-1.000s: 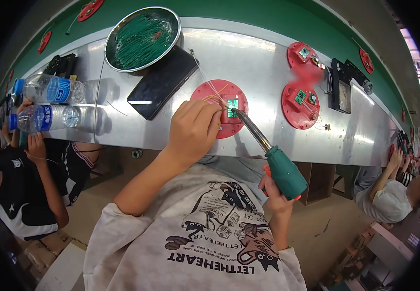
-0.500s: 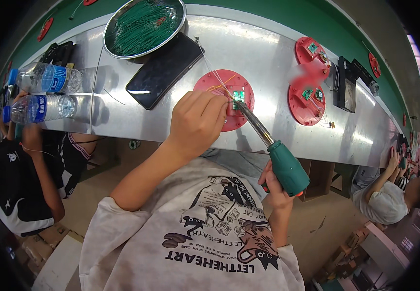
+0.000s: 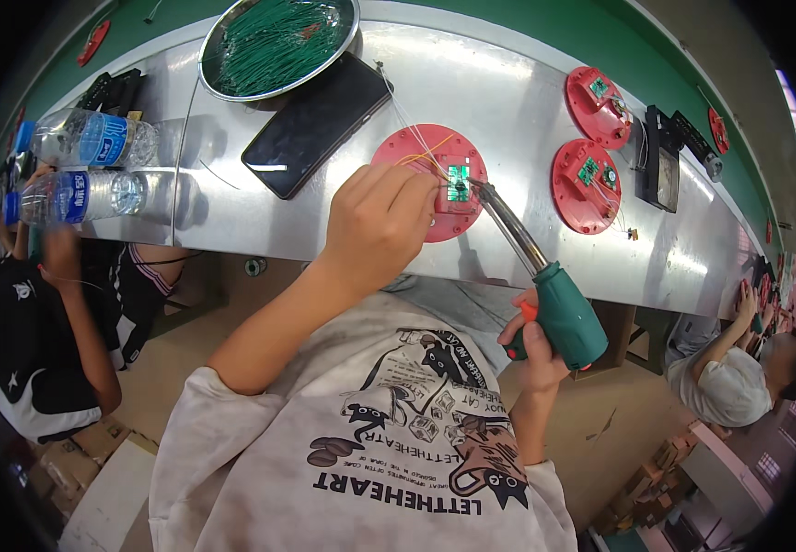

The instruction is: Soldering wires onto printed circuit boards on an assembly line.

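A round red plastic disc (image 3: 465, 224) lies on the metal table in front of me, with a small green circuit board (image 3: 458, 182) on it. White and yellow wires (image 3: 416, 135) run over the disc toward the board. My left hand (image 3: 372, 221) rests at the disc's near left side, thumb and fingers pinched on a thin wire beside the board; the fingertips partly hide it. In my right hand (image 3: 541, 357) is a green-handled soldering gun (image 3: 568, 317), gripped by its handle. Its metal tip points at the board's right edge, slightly apart from the solder pads.
Beyond my left hand lie a black phone (image 3: 315, 124) and a metal bowl (image 3: 354, 41) of green wires. Two water bottles (image 3: 94, 138) lie at the left. Two more red discs (image 3: 587, 216) and a black box-shaped part (image 3: 663, 175) are at the right. Other people sit on both sides.
The soldering gun's tip has drawn back to the right, off the middle of the board, and more of the board shows. My left hand keeps its pinch.
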{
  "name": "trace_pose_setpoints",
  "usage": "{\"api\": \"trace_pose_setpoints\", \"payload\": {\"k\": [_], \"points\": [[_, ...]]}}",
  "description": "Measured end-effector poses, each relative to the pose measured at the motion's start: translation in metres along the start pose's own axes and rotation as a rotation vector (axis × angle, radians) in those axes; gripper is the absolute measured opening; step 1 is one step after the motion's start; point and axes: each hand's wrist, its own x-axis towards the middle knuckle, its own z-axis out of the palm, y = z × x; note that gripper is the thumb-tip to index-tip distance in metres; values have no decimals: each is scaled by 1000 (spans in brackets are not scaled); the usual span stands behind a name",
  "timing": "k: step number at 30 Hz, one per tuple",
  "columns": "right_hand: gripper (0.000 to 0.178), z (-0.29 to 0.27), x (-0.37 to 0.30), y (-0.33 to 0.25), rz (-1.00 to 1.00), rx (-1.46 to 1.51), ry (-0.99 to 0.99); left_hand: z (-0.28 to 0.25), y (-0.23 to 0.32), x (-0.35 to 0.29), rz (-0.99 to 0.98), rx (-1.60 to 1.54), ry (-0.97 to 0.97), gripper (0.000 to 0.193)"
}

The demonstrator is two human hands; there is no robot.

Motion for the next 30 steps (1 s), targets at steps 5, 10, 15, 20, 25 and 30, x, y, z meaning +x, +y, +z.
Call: {"api": "trace_pose_setpoints", "payload": {"k": [5,10,15,20,25,30], "points": [[48,-2,3,1,-39,-1,-69,-1,0,-2,6,-29,1,10],[39,-1,3,0,-40,109,-29,0,1,-3,25,-45,17,9],[37,-1,3,-1,-27,68,-37,0,1,-2,0,-30,20,10],[35,1,4,-3,-27,101,-25,1,1,-3,20,-28,29,11],[36,1,5,-3,-34,93,-51,-3,3,-5,43,-24,28,15],[46,-6,2,4,-95,-67,-132,-1,2,-8,83,40,10,17]]}}
